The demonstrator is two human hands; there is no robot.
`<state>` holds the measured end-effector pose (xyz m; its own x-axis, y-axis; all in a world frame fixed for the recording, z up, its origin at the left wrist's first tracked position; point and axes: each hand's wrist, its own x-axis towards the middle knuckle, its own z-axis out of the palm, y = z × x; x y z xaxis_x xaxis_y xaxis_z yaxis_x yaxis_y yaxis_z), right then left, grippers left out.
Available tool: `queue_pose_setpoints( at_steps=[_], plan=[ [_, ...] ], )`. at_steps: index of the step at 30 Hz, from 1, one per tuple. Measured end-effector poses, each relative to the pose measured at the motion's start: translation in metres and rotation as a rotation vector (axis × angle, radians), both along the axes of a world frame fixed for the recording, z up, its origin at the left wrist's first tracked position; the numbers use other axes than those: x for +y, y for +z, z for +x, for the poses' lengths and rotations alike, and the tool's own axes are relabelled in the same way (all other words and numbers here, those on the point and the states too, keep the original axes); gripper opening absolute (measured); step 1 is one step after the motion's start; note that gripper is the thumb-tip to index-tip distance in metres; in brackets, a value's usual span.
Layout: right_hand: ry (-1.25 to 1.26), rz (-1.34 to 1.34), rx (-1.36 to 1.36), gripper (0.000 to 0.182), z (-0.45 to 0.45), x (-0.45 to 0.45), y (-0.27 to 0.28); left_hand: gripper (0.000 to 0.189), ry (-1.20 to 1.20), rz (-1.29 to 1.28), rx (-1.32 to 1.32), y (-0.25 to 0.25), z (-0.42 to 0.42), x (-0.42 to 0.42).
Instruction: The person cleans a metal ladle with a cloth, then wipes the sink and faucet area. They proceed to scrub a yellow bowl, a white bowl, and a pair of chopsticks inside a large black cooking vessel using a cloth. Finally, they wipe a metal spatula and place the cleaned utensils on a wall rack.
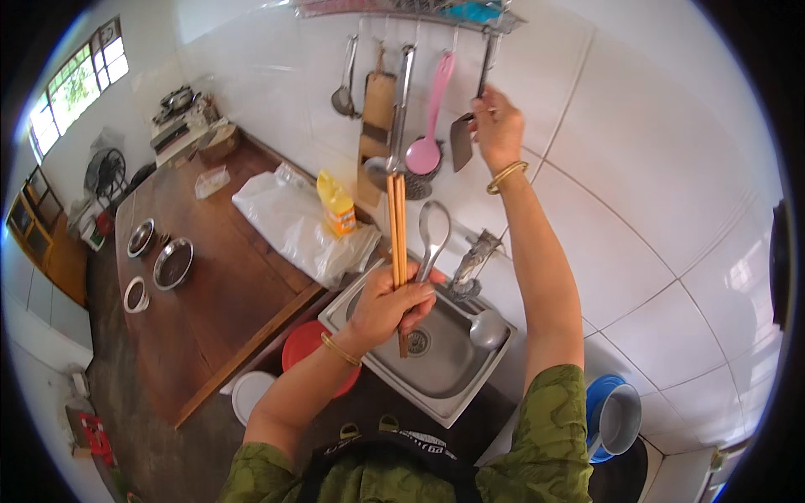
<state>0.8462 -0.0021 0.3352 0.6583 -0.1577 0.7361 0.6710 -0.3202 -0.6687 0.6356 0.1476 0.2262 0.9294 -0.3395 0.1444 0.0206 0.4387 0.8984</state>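
Observation:
My left hand grips a bunch of wooden chopsticks and a metal spoon, both pointing up, above the stainless steel sink. High on the right, the fingers of my right hand are closed around the lower part of a dark-handled spatula. Its handle runs up to the wire rack on the wall; whether it hangs on a hook there cannot be told. Beside it hang a pink ladle, a long metal-handled utensil, a wooden slicer board and a small ladle.
A metal ladle rests in the sink near the faucet. Left of it, a wooden table bears bowls, a plastic bag and a yellow packet. A red basin sits below; a pot stands right.

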Motion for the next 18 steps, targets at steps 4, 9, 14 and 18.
queue_pose_setpoints(
  at_steps=[4, 9, 14, 18],
  plan=[
    [0.067, 0.209, -0.115, 0.032, -0.031, 0.016, -0.02, 0.017, 0.037, -0.009, 0.04, -0.012, -0.001, 0.019],
    [0.35, 0.272, -0.062, 0.02, -0.073, 0.04, -0.07, 0.017, 0.129, -0.071, 0.044, -0.033, -0.017, 0.044],
    [0.788, 0.124, 0.546, 0.025, -0.151, 0.095, -0.169, 0.014, 0.308, -0.106, 0.055, -0.075, -0.054, 0.097],
    [1.056, 0.078, 0.722, 0.024, -0.217, 0.159, -0.232, 0.014, 0.44, 0.049, 0.147, -0.101, -0.101, 0.141]
  ],
)
